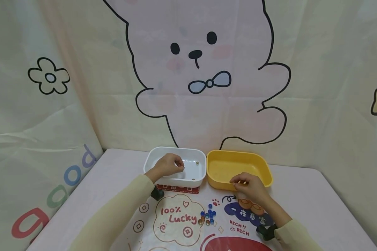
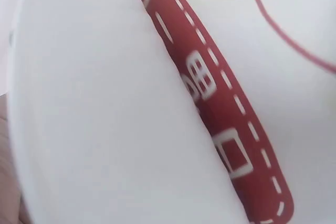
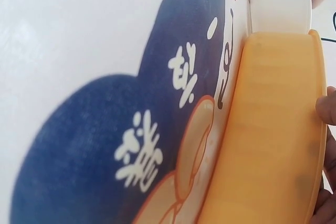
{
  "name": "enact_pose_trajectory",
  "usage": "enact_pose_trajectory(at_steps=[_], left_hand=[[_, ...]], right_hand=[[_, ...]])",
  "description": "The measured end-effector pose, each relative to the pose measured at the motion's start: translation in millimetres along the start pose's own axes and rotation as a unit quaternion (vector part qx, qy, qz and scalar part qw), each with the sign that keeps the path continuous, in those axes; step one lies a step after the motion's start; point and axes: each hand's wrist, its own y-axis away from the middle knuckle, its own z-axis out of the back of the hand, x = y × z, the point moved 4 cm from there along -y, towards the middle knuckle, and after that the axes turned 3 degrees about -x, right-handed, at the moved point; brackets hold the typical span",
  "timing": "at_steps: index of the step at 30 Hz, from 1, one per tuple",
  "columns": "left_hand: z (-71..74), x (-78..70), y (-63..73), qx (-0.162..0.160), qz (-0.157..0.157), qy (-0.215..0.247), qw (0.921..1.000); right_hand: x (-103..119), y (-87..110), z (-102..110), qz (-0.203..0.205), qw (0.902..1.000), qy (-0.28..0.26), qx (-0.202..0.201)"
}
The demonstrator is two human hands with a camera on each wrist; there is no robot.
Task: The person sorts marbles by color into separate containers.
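Over the white basin (image 1: 176, 181), my left hand (image 1: 168, 165) has its thumb and forefinger brought together at the tips. My right hand (image 1: 249, 184) is at the near rim of the yellow basin (image 1: 221, 184), fingers bent and thumb tip close to the forefinger. In the right wrist view the right thumb (image 3: 326, 107) lies right at the yellow rim, and the other fingertips are hidden behind the wall. I cannot tell whether either hand holds a bead. Inside the white basin lies an amber bead (image 1: 197, 163), with another near its front wall.
Several blue beads (image 1: 212, 213) and a few brown beads (image 1: 201, 221) lie grouped on the printed table cover (image 1: 176, 237), in front of the two basins. The basins stand side by side near the back curtain (image 1: 182, 122). Dark straps (image 1: 267, 233) circle both wrists.
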Motion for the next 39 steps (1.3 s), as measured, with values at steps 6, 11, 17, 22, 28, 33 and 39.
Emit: enact_pose_trajectory(at_steps=[6,11,17,22,28,33,39], left_hand=[[-3.4,9.8,-4.5,0.015,0.028,-0.028,0.9991],[-6.7,16.5,-7.2,0.029,0.039,-0.043,0.9979],[-12.1,26.1,-11.7,0.039,0.054,-0.052,0.9964],[-14.4,31.1,-14.5,0.040,0.075,-0.061,0.9944],[-13.5,30.8,-15.6,0.041,0.089,-0.061,0.9933],[-12.9,30.9,-15.4,0.045,0.093,-0.056,0.9930],[-7.8,29.5,-15.3,0.041,0.090,-0.054,0.9937]], right_hand=[[0.7,0.2,0.3,0.003,1.0000,-0.001,0.001],[0.4,-0.3,-0.4,0.004,1.0000,-0.004,0.001],[0.5,-0.6,-1.2,0.002,1.0000,-0.007,0.006],[0.1,-0.8,-0.9,0.005,0.9999,-0.008,0.008],[0.8,-1.1,-0.4,0.007,1.0000,0.000,0.004],[0.9,-1.2,-0.5,0.008,1.0000,0.000,0.002],[-0.1,-0.9,-0.4,0.010,1.0000,0.001,0.000]])
